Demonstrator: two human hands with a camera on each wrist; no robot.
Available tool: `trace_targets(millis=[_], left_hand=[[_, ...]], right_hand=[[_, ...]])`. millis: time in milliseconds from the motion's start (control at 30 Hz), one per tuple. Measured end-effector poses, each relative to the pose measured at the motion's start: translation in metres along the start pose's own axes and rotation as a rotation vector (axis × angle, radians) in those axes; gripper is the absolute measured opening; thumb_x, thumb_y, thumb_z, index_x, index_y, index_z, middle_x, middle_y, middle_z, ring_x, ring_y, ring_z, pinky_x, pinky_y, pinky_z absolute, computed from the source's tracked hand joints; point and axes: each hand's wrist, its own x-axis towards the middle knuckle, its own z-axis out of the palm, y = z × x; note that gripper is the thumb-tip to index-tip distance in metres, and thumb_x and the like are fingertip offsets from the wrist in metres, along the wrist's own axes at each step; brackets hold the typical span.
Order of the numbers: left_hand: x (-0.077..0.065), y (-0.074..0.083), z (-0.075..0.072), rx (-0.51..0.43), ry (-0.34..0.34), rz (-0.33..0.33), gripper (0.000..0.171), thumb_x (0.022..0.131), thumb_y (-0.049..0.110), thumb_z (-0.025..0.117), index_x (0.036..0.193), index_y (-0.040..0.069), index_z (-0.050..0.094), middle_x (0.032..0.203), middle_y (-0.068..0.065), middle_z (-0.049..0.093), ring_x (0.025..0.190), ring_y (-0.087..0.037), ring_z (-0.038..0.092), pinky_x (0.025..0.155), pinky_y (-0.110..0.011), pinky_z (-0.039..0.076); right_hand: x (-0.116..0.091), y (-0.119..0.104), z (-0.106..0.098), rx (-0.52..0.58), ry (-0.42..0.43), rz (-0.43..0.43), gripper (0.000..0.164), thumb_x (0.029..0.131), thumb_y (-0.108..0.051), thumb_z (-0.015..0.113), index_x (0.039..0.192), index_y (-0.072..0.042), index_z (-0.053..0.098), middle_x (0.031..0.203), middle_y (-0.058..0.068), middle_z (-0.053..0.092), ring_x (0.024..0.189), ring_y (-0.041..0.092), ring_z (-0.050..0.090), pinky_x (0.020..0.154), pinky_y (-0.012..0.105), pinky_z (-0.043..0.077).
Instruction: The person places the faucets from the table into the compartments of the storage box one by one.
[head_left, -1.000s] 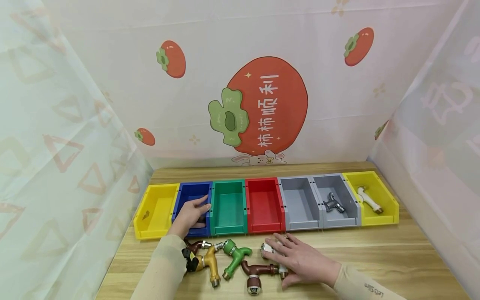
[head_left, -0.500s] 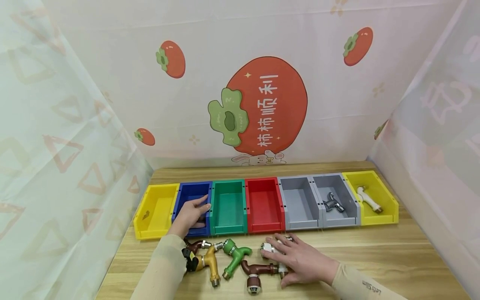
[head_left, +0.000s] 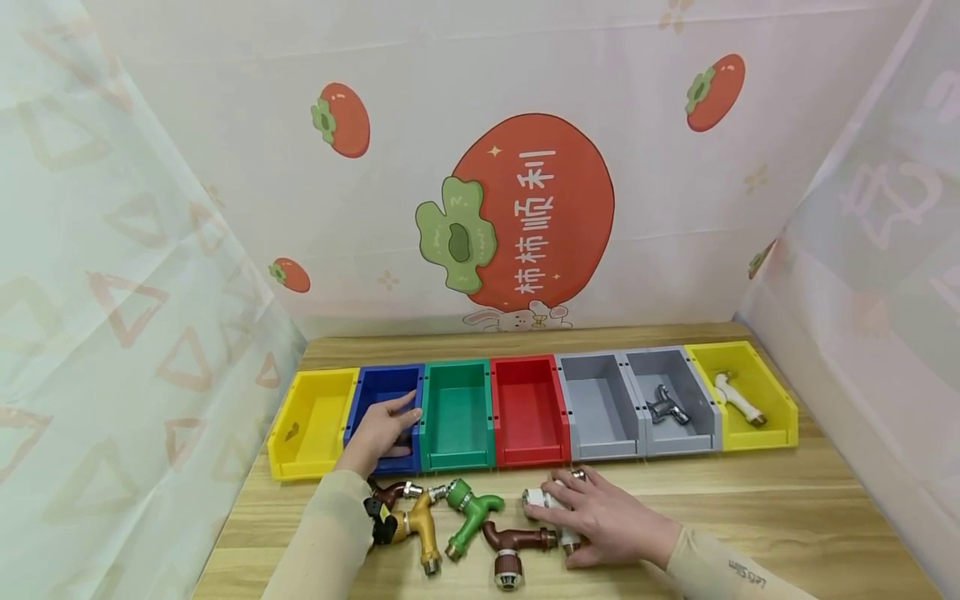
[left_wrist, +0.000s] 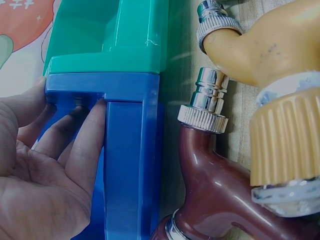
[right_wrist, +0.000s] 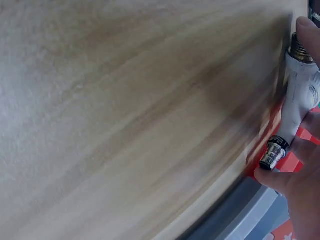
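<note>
Just in front of the red bin (head_left: 532, 457), toward its right side, a white tap (right_wrist: 299, 90) is lying under the person's right grip (head_left: 607, 521), which is grasping it, thumb beside the brass thread and fingers over the body toward the chrome nozzle. That spread is probably steadying both ends at once; whether the counter (head_left: 750, 492) is bearing its weight, I cannot tell. Two places left of the red bin, the left grip (head_left: 380, 429) is resting inside the blue bin (left_wrist: 125, 165), fingers fairly straight and tips touching the wall on the side of the green bin (head_left: 460, 460); it is grasping no tap that shows and is perhaps only bracing itself.

Nearer the person than the red bin, a maroon tap (head_left: 517, 540) is lying on its side. Front-left of the red bin, a green tap (head_left: 474, 521), a yellow tap (head_left: 425, 529) and a second maroon tap (left_wrist: 210, 175) are also lying down, presumably the steadiest pose for such shapes.

All the bins are standing in line with the red bin, low fronts facing the person, likely keeping their contents easy to reach. Right of the red bin, the farther grey bin (head_left: 682, 446) is holding a chrome tap (head_left: 664, 409), and the yellow bin (head_left: 761, 440) ending that side is holding another white tap (head_left: 738, 401). The left grip is hiding part of the blue bin's floor.
</note>
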Motion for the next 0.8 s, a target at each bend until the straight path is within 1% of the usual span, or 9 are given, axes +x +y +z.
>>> trace_targets(millis=[167,333,467,567,700,800], left_hand=[[-0.001,0.000,0.000,0.000,0.000,0.003,0.059,0.103,0.035,0.063,0.158,0.030,0.041,0.153,-0.019,0.049,0.127,-0.041,0.060,0.087,-0.047,0.061],[-0.001,0.000,0.000,0.004,0.001,0.003,0.059,0.103,0.035,0.063,0.158,0.030,0.041,0.153,-0.019,0.049,0.127,-0.041,0.060,0.087,-0.047,0.061],[-0.001,0.000,0.000,0.007,0.004,0.003,0.059,0.103,0.035,0.062,0.158,0.031,0.041,0.153,-0.019,0.050,0.126,-0.041,0.060,0.087,-0.047,0.061],[-0.001,-0.001,-0.001,0.009,0.002,0.006,0.059,0.103,0.035,0.062,0.158,0.030,0.041,0.153,-0.019,0.050,0.127,-0.041,0.060,0.087,-0.047,0.061],[-0.001,-0.001,-0.001,0.005,0.000,0.010,0.059,0.103,0.035,0.063,0.158,0.030,0.041,0.153,-0.018,0.050,0.127,-0.041,0.059,0.087,-0.047,0.061],[-0.001,-0.002,-0.001,0.002,-0.003,0.013,0.060,0.103,0.035,0.063,0.158,0.030,0.040,0.153,-0.018,0.050,0.128,-0.041,0.059,0.087,-0.047,0.061]], right_hand=[[-0.001,0.002,-0.005,-0.080,0.035,-0.051,0.086,0.083,-0.059,0.078,0.157,-0.035,0.043,0.150,0.011,0.055,0.136,0.037,0.053,0.099,0.067,0.049],[-0.005,0.002,-0.012,-0.101,0.035,-0.089,0.084,0.081,-0.057,0.081,0.154,-0.034,0.048,0.149,0.011,0.056,0.136,0.038,0.052,0.096,0.067,0.051],[-0.007,0.004,-0.016,-0.125,0.041,-0.117,0.084,0.079,-0.053,0.085,0.153,-0.033,0.050,0.149,0.013,0.055,0.136,0.040,0.051,0.099,0.069,0.048],[-0.009,0.008,-0.018,-0.155,0.078,-0.152,0.086,0.074,-0.051,0.089,0.150,-0.032,0.054,0.146,0.013,0.057,0.134,0.040,0.053,0.100,0.070,0.046],[-0.010,0.013,-0.021,-0.210,0.144,-0.198,0.091,0.066,-0.053,0.092,0.147,-0.030,0.058,0.143,0.013,0.060,0.131,0.040,0.057,0.099,0.070,0.047],[-0.011,0.017,-0.026,-0.246,0.166,-0.215,0.095,0.064,-0.055,0.093,0.148,-0.030,0.057,0.144,0.012,0.060,0.132,0.040,0.057,0.100,0.071,0.046]])
